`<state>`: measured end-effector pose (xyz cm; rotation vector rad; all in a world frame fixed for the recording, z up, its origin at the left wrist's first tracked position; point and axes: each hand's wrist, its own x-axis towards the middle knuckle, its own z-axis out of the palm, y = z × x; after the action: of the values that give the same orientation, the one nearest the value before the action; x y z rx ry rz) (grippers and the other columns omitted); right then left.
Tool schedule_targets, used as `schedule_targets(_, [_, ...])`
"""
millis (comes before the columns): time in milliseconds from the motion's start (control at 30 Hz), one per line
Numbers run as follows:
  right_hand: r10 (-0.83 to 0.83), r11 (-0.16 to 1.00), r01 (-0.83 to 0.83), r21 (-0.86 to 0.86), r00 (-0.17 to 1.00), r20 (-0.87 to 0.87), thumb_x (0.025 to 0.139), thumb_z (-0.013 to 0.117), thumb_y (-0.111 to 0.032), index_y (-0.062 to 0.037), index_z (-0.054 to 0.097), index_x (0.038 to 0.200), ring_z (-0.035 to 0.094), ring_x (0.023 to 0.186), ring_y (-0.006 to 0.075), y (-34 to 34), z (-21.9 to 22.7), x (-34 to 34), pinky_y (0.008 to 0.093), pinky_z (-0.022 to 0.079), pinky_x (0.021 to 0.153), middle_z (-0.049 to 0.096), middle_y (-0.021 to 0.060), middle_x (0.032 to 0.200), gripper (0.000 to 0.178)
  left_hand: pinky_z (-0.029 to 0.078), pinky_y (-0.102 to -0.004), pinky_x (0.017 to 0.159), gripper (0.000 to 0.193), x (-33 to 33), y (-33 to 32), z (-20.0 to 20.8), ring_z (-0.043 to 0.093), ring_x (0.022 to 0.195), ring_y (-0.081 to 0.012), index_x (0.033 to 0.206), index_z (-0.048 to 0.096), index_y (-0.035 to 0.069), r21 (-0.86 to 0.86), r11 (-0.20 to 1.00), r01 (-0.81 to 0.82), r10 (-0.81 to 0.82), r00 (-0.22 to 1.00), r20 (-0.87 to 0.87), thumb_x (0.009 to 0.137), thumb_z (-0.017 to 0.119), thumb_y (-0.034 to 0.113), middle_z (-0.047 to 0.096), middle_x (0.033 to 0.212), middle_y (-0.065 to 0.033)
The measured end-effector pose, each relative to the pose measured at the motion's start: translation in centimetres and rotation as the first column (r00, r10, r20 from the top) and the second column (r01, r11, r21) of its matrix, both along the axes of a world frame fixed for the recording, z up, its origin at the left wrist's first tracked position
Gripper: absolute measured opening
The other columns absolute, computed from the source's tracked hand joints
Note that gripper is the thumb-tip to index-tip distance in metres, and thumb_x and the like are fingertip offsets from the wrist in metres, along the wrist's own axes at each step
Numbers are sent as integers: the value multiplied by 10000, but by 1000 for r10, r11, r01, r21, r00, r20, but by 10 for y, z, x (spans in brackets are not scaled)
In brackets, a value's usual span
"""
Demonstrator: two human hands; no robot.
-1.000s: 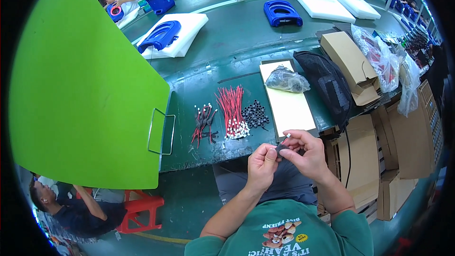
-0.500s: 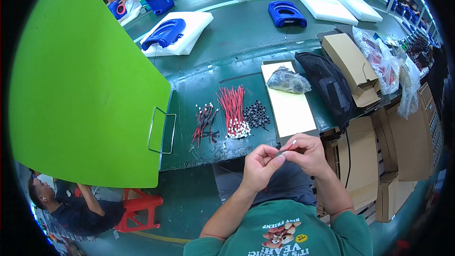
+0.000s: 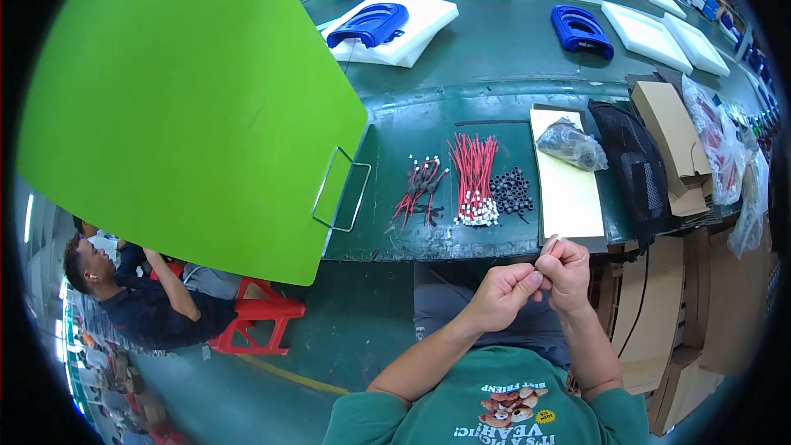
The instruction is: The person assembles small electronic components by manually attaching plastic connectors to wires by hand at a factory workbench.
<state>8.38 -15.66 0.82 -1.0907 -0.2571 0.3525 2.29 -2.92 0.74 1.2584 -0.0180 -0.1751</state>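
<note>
My left hand [image 3: 501,295] and my right hand [image 3: 567,274] meet in front of the table edge, fingertips pinched together. Between them is a short wire lead [image 3: 554,241], its pale connector end sticking up past the right fingers. Something small and dark shows where the thumbs meet; the rest is covered by fingers. Ahead on the table lies a bundle of red wire leads [image 3: 475,166] with white connectors. Right of it is a pile of small black rings [image 3: 512,191]. To its left sit several red leads with black pieces wrapped on them [image 3: 423,181].
A large green panel [image 3: 189,115] with a metal handle [image 3: 356,198] stands at left. On the right are a bagged dark bundle [image 3: 570,145] on a cream sheet [image 3: 575,202], a black mesh bag [image 3: 634,166] and cardboard boxes [image 3: 671,136]. Someone sits at lower left near a red stool [image 3: 262,313].
The view has swung so the table things appear further right and higher. My hands stay together on the lead; its connector end is now more hidden by the right fingers.
</note>
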Motion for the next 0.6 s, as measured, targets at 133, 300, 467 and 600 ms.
schedule_targets(133, [115, 993, -116, -11, 993, -31, 779, 588, 6, -4, 510, 620, 468, 452, 72, 15, -3, -2, 196, 372, 383, 496, 41, 588, 177, 442, -216, 608, 222, -1, 19, -6, 538, 652, -87, 850, 609, -28, -137, 990, 33, -29, 999, 32, 901, 473, 139, 591, 713, -40])
schedule_targets(300, [30, 976, -18, -218, 998, 54, 801, 607, -65, 26, 602, 866, 504, 609, 56, 39, -22, 19, 192, 419, 527, 562, 24, 716, 111, 459, -233, 629, 157, 5, 64, -7, 564, 652, -101, 759, 657, -28, 40, 926, -375, 372, 927, 54, 832, 576, 85, 626, 727, -69])
schedule_targets(467, [-128, 840, 358, -408, 861, 492, 792, 614, -63, 3, 611, 857, 478, 560, 62, 50, -59, 31, 203, 386, 497, 559, 20, 694, 93, 402, -209, 534, 147, 36, 116, -38, 512, 583, -62, 700, 645, -17, 461, 672, -580, 579, 799, 163, 750, 676, 118, 612, 656, -35])
schedule_targets(600, [15, 788, 465, -403, 640, 768, 746, 630, -35, -13, 610, 784, 496, 518, 153, 57, -64, 27, 252, 390, 478, 543, 61, 638, 48, 424, -256, 503, 190, 57, 132, -56, 553, 517, -104, 731, 655, -9, 721, 295, -627, 655, 682, 325, 696, 707, 170, 611, 591, -42])
